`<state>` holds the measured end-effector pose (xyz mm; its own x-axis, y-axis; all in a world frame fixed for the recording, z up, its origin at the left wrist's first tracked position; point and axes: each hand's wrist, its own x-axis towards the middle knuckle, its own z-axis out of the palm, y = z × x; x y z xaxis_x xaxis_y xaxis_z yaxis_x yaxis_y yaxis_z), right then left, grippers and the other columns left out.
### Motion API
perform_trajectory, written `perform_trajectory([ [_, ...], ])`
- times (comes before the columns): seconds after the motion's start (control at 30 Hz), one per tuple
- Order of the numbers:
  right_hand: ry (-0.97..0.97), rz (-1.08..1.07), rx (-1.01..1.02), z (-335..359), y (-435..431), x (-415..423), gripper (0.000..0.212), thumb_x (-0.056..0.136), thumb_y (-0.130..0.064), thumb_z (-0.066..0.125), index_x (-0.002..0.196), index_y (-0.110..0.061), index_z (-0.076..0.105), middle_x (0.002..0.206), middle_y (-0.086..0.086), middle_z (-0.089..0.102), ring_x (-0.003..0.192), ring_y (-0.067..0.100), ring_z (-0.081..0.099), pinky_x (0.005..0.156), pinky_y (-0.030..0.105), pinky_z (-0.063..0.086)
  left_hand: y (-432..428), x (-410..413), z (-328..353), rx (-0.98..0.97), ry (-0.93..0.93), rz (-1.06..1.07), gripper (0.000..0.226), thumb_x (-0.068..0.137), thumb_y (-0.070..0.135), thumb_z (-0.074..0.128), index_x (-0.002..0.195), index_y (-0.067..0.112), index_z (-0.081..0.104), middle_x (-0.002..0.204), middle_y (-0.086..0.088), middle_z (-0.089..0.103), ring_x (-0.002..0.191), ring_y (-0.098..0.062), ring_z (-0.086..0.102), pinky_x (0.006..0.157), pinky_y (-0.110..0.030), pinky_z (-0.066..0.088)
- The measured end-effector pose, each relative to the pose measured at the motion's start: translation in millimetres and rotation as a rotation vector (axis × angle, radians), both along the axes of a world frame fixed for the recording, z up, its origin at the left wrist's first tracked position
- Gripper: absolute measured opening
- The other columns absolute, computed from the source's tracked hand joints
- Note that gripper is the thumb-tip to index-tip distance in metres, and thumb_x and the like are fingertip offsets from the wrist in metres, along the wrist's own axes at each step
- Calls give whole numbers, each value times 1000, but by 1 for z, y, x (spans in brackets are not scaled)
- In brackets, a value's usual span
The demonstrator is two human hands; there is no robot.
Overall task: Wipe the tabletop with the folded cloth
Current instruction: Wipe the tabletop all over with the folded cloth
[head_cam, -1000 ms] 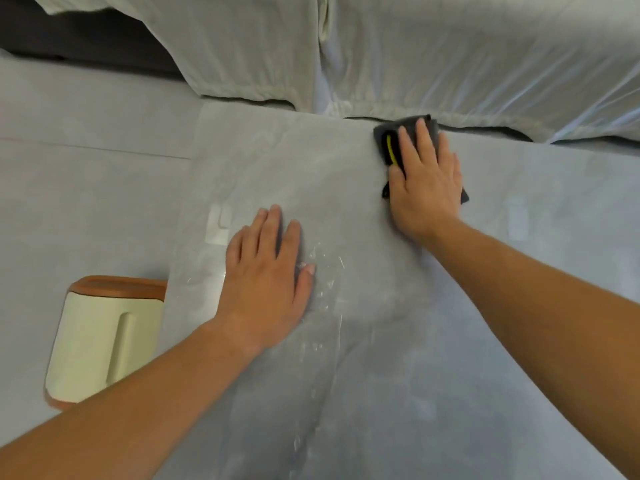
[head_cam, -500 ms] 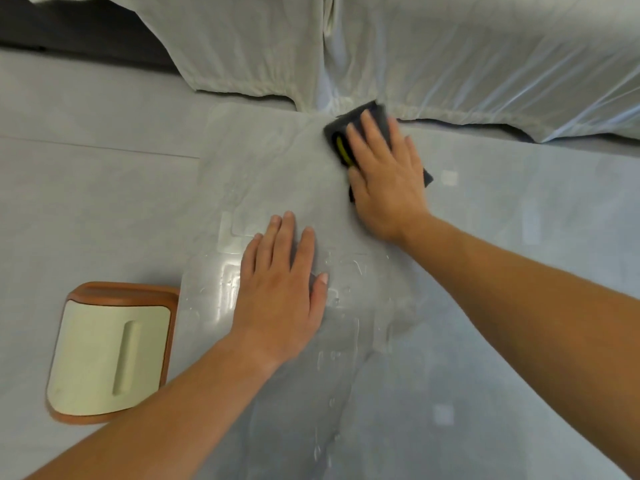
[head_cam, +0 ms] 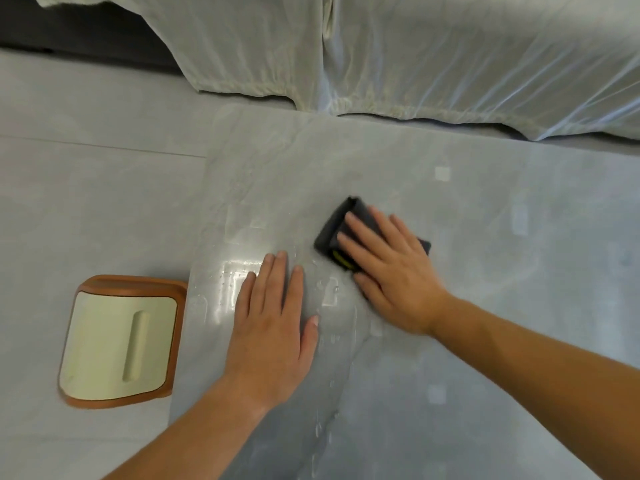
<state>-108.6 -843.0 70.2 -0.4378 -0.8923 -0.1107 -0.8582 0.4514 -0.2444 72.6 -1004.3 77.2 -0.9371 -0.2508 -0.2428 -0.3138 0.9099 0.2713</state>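
Note:
A glossy grey tabletop (head_cam: 467, 209) fills the middle and right of the view, with wet streaks and droplets near its left part. A dark folded cloth (head_cam: 334, 233) with a yellow tag lies on it, and my right hand (head_cam: 391, 271) presses flat on top of the cloth, fingers spread. Only the cloth's left end and a right corner show from under the hand. My left hand (head_cam: 273, 327) rests flat on the tabletop just left of the cloth, palm down, holding nothing.
A cream bin lid with a brown rim (head_cam: 117, 341) stands on the grey tiled floor (head_cam: 86, 202) just left of the table's edge. A pale sheet-covered sofa or bed (head_cam: 415, 53) runs along the table's far edge.
My right hand has dragged the cloth from the table's far edge back toward me and a little left. My left hand has stayed planted in place.

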Motion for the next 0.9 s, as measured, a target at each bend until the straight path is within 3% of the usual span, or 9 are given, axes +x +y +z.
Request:
perform_trajectory([
  [0.1, -9, 121, 15, 0, 23, -9, 54, 103, -38, 37, 156, -26, 33, 166, -2, 21, 155, 29, 9, 123, 54, 15, 2, 0, 0, -5, 0, 4, 67, 100, 45, 30, 155, 7, 24, 165, -17, 12, 153, -30, 3, 122, -51, 13],
  [0.23, -31, -345, -54, -3, 7, -23, 55, 102, -35, 36, 157, -30, 29, 167, -4, 17, 155, 28, 7, 124, 53, 10, 5, 1, -2, -21, -2, 11, 69, 100, 47, 28, 155, 6, 24, 164, -19, 12, 153, -30, 3, 123, -50, 7],
  [0.3, -30, -441, -79, -4, 2, 2, 56, 101, -35, 36, 157, -27, 30, 167, -1, 17, 155, 31, 8, 124, 51, 7, 6, 1, -1, -21, 13, 16, 68, 100, 47, 28, 154, 5, 26, 164, -19, 14, 153, -31, 5, 123, -49, 7],
  [0.5, -30, -12, 11, -3, 63, 72, 54, 103, -35, 39, 157, -27, 32, 167, 0, 19, 155, 32, 8, 123, 55, 15, 12, 14, 7, 8, 29, 54, 64, 100, 45, 33, 151, 7, 32, 163, -17, 18, 152, -31, 11, 123, -49, 10],
  [0.6, -35, -260, -44, -4, 61, 47, 54, 100, -32, 38, 155, -27, 35, 166, -1, 22, 154, 32, 14, 121, 57, 18, 23, 34, 11, 18, 24, 66, 63, 100, 45, 33, 152, 8, 31, 163, -17, 16, 152, -30, 9, 123, -49, 10],
  [0.7, -71, -545, -59, -2, 46, 54, 55, 102, -32, 34, 156, -27, 30, 167, -2, 16, 155, 30, 7, 125, 51, 8, 35, 54, 15, 24, 9, 86, 61, 101, 45, 32, 151, 10, 31, 163, -16, 16, 153, -30, 8, 123, -46, 6],
  [0.77, -48, -489, -50, -3, 50, 88, 55, 103, -33, 35, 157, -26, 29, 168, 0, 14, 155, 31, 5, 125, 51, 7, 40, 66, 16, 15, -3, 91, 59, 101, 43, 34, 150, 10, 34, 163, -16, 18, 152, -30, 9, 123, -45, 5],
  [0.9, -47, -92, 15, -2, 89, 140, 56, 100, -33, 40, 156, -24, 34, 167, 1, 19, 155, 34, 9, 122, 56, 15, 42, 84, 15, -19, -48, 82, 60, 101, 43, 30, 153, 13, 31, 164, -14, 15, 153, -28, 6, 123, -46, 4],
])
